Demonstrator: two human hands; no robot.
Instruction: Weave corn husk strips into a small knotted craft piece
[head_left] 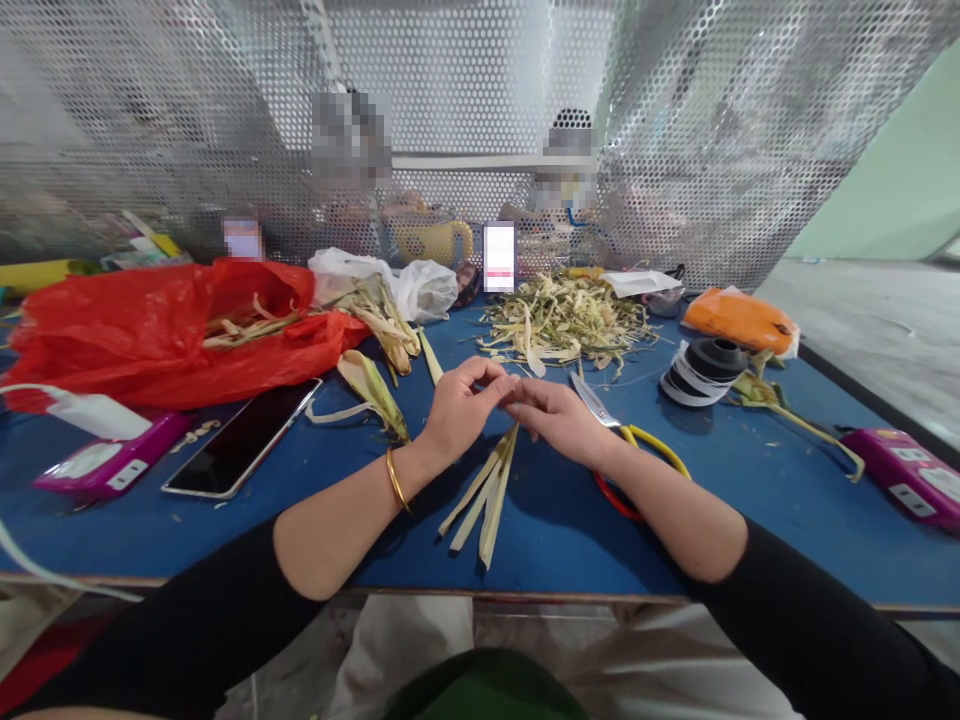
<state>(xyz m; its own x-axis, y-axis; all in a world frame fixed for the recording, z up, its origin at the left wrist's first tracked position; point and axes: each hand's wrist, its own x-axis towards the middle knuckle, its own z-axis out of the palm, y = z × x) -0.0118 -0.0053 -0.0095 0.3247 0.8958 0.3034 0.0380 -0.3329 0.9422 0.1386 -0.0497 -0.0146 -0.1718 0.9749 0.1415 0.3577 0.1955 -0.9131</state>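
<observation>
Over the blue table, my left hand (459, 408) and my right hand (559, 420) meet at the fingertips, both closed in a pinch. Several pale husk strips (487, 500) fan out below them toward the front edge, their upper ends gathered at my fingers. A longer green-white husk piece (430, 357) shows just behind my left hand. Scissors (595, 403) with red and yellow handles lie partly under my right forearm. Which hand grips which strip is hidden by the fingers.
Shredded husk (570, 320) is heaped at the back. Left are a red bag (112, 320), husks (375, 395), a phone (244, 440) and a purple power strip (120, 455). Right are a thread spool (701, 372), an orange packet (739, 318) and another purple strip (911, 475). Perforated metal (480, 90) stands behind.
</observation>
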